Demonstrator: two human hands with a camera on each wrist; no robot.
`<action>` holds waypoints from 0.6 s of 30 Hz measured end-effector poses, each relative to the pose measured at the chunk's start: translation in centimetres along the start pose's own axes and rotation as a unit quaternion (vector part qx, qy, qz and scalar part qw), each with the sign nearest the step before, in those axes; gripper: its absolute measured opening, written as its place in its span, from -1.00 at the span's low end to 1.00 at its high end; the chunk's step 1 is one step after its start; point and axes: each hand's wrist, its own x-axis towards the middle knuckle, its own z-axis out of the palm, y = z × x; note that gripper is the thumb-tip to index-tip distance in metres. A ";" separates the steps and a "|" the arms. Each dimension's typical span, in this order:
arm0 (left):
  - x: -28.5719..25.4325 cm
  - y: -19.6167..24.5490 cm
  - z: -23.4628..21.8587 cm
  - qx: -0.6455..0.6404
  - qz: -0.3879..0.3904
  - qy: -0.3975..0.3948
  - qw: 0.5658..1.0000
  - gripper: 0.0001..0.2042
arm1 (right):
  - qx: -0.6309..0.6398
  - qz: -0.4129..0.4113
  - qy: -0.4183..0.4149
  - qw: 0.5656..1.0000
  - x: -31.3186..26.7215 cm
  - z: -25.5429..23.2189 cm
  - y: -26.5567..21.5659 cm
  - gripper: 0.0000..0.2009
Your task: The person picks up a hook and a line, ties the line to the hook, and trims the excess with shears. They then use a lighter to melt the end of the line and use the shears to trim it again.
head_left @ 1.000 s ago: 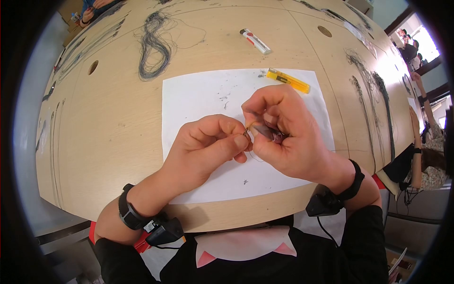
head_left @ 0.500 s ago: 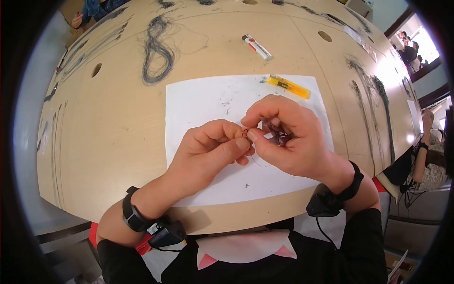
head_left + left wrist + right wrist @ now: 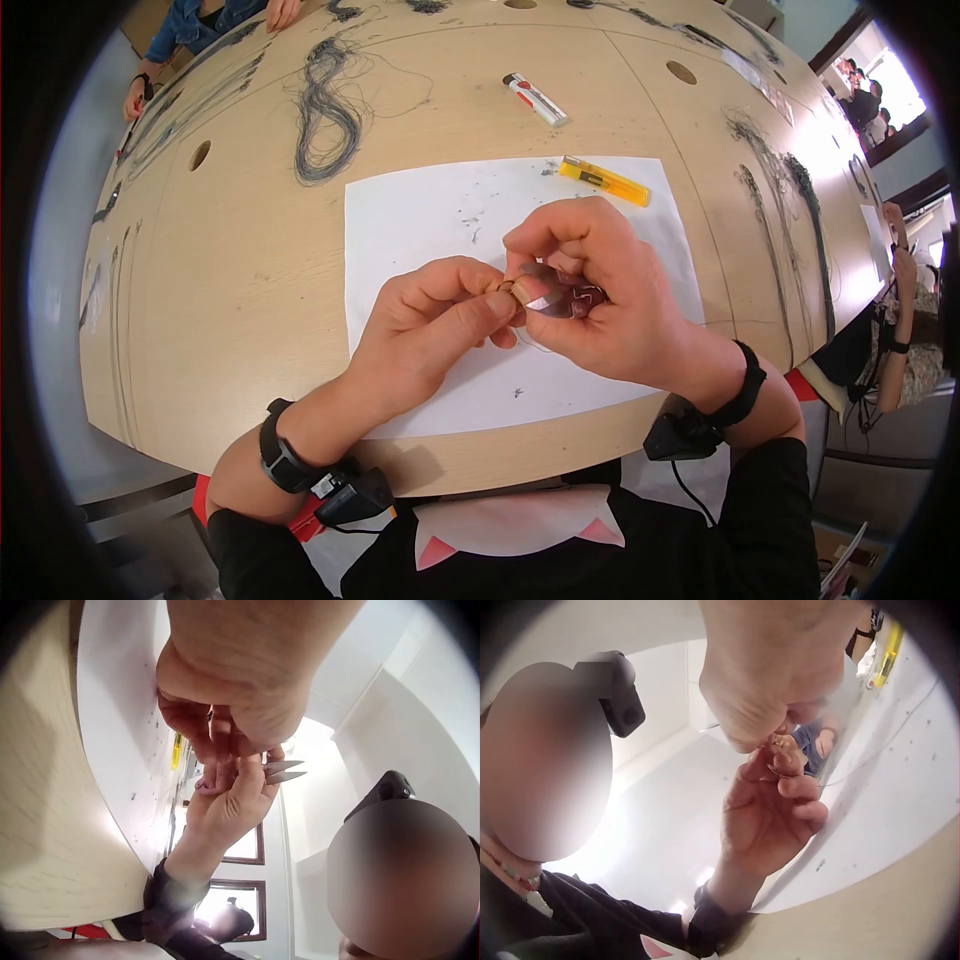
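Over the white sheet, my left hand [image 3: 430,315] pinches a fine thread [image 3: 877,754] between thumb and index finger. A tiny brownish loop [image 3: 507,287] shows at those fingertips, and the thread's tail runs off over the paper in the right wrist view. My right hand [image 3: 615,290] holds small scissors [image 3: 286,772] in its curled fingers, their two pointed blades sticking out past the hand in the left wrist view. The right thumb and index fingertips meet the left fingertips at the loop. Fingers hide most of the small work between them.
A yellow lighter [image 3: 605,181] lies on the upper edge of the paper sheet [image 3: 420,400], among dark scraps. Beyond are a white lighter [image 3: 535,99] and a bundle of grey thread [image 3: 328,120]. More dark strands [image 3: 805,200] lie at the right. Other people sit around the table.
My hands stay together over the paper, with small shifts of the right fingers and scissors at the loop. At the far left, another person's hands have moved over the table edge.
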 end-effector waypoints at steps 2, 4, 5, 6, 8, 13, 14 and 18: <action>0.0 0.0 0.0 -0.034 -0.019 0.010 0.999 -0.89 | 0.020 -0.004 0.017 1.000 0.0 0.1 0.2 -0.60; 0.0 0.2 -0.1 -0.029 -0.026 0.012 0.999 -0.89 | 0.006 -0.005 0.026 1.000 0.1 -0.1 0.1 -0.63; 0.0 0.2 -0.1 -0.024 -0.034 0.016 0.999 -0.90 | -0.008 -0.004 0.036 0.999 0.1 -0.1 0.1 -0.66; 0.0 0.2 -0.1 -0.024 -0.034 0.016 0.999 -0.90 | -0.007 -0.004 0.035 0.999 0.2 -0.2 0.1 -0.66; 0.0 0.2 -0.1 -0.039 -0.014 0.027 0.999 -0.90 | -0.061 -0.097 0.032 0.993 0.3 -0.3 0.3 -0.79; 0.0 0.3 0.2 -0.001 0.022 0.032 0.999 -0.90 | -0.054 -0.101 0.030 0.993 0.4 0.0 0.3 -0.80; 0.0 0.2 0.1 0.002 0.030 0.034 0.999 -0.90 | -0.057 -0.100 0.020 0.993 0.4 0.0 0.3 -0.78; 0.0 0.1 -0.1 0.016 0.027 0.031 0.999 -0.90 | -0.061 -0.082 0.021 0.995 0.4 -0.1 0.4 -0.78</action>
